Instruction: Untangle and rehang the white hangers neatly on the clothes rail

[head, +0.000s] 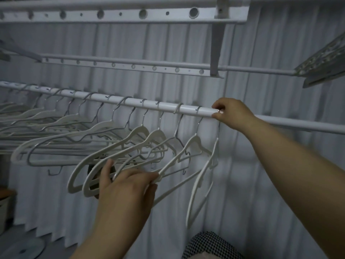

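Pinching a wire hook with the right hand (231,114), thumb and forefinger closed on it right at the clothes rail (166,105); hook of the end hanger (214,149), hanging edge-on at the right of the row. Gripping with the left hand (127,187) lower down: fingertips clamped on the shoulder tip of the neighbouring hanger (177,157), swung out towards the camera. Both hands busy, well apart, one high and one low.

Looks like the seating step for the end hanger, with the neighbour held clear. Probably calls next for settling the hook square on the rail, then easing the neighbour's tip free and checking for bars snagged between the two. Further left, crowding and overlap among the white hangers (56,128), so likely plenty left to sort.

Hard to make out: a dark round thing (91,170) behind the hangers by the left thumb. Cut off at the bottom edge, some black-and-white patterned cloth (209,243). Behind everything, a pleated white curtain (270,53); above, two more rails with holes (119,14).
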The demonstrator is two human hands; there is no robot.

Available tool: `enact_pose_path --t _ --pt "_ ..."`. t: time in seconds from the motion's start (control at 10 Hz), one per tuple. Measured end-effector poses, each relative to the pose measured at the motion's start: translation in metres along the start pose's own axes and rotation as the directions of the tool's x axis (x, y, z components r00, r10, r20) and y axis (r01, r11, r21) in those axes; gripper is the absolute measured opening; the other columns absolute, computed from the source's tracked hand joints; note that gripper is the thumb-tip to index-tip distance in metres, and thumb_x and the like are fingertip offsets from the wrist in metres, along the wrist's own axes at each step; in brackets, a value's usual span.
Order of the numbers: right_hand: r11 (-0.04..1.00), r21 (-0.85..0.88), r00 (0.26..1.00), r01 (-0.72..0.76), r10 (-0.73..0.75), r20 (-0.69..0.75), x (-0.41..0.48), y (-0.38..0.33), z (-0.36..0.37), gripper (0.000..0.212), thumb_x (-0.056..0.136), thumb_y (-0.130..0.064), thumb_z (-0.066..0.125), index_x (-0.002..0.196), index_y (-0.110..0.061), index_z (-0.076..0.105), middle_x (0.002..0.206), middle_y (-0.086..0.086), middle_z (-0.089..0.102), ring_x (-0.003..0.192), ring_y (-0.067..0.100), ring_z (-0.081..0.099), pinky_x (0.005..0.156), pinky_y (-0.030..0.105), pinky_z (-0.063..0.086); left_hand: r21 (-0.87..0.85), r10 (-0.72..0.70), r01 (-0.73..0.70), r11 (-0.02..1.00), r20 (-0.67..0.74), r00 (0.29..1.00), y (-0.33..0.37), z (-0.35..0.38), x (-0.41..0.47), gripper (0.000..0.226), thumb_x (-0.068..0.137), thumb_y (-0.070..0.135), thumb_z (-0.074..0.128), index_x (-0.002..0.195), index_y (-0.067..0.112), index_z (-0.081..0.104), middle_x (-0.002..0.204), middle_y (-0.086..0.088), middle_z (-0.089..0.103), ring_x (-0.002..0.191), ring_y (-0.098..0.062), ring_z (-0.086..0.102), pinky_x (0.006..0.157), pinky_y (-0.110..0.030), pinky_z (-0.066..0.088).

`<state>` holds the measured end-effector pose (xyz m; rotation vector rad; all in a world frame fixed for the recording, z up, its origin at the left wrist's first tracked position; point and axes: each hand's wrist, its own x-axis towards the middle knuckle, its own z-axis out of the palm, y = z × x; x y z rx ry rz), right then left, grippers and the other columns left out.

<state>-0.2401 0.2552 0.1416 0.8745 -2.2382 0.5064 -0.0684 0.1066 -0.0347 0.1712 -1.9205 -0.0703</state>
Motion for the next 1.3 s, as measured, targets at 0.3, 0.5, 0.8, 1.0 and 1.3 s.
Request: enact_pose_path --t 0.3,0.5,0.8,1.0,1.3 --pt "0.999 -0.043 0.995 -0.015 0.011 -0.097 -0.009 -0.001 0.003 0.030 0.087 -0.014 0.056 0.116 -0.008 0.059 0.117 0.013 0.063 0.110 0.029 0.055 0.088 0.032 0.041 -0.045 0.020 -0.020 0.999 0.008 1.000 -0.003 -0.001 -0.002 0.030 0.071 0.038 0.042 0.072 0.028 0.070 0.062 0.015 0.067 0.088 -0.007 0.046 0.099 -0.039 0.019" --pt "0.995 -0.099 0.995 -0.008 -0.002 -0.100 -0.010 -0.006 0.005 0.029 0.087 -0.014 0.055 0.114 -0.006 0.059 0.117 0.015 0.062 0.109 0.032 0.055 0.087 0.033 0.041 -0.070 0.023 -0.023 0.997 -0.009 1.000 -0.005 -0.005 -0.003 0.030 0.072 0.040 0.043 0.072 0.027 0.070 0.064 0.012 0.069 0.092 -0.009 0.046 0.097 -0.038 0.021" --pt "0.995 -0.092 0.997 -0.028 0.020 -0.080 -0.014 -0.010 0.006 0.038 0.086 -0.016 0.057 0.121 -0.004 0.052 0.119 0.018 0.059 0.110 0.033 0.053 0.085 0.032 0.039 -0.097 0.050 -0.052 0.994 -0.019 0.999 -0.012 -0.018 0.002 0.034 0.074 0.041 0.043 0.080 0.024 0.071 0.077 0.012 0.072 0.092 -0.008 0.047 0.096 -0.036 0.023" --pt "0.993 -0.103 0.993 -0.050 0.038 -0.112 -0.028 -0.021 0.002 0.042 0.085 -0.015 0.059 0.124 -0.002 0.050 0.123 0.020 0.056 0.116 0.035 0.047 0.094 0.036 0.037 -0.146 0.051 -0.051 0.988 -0.001 0.999 -0.023 -0.029 -0.001 0.039 0.075 0.047 0.044 0.087 0.022 0.072 0.090 0.009 0.072 0.098 -0.006 0.047 0.098 -0.033 0.023" --pt "0.987 -0.038 0.975 -0.157 0.148 -0.168 -0.060 -0.084 -0.006 0.029 0.088 -0.009 0.055 0.116 -0.004 0.061 0.118 0.020 0.062 0.114 0.034 0.051 0.090 0.030 0.036 -0.361 -0.094 0.150 0.920 0.167 0.981 -0.097 -0.094 0.013 0.052 0.071 0.051 0.041 0.097 0.016 0.071 0.099 0.001 0.070 0.097 -0.019 0.063 0.080 -0.023 0.038"
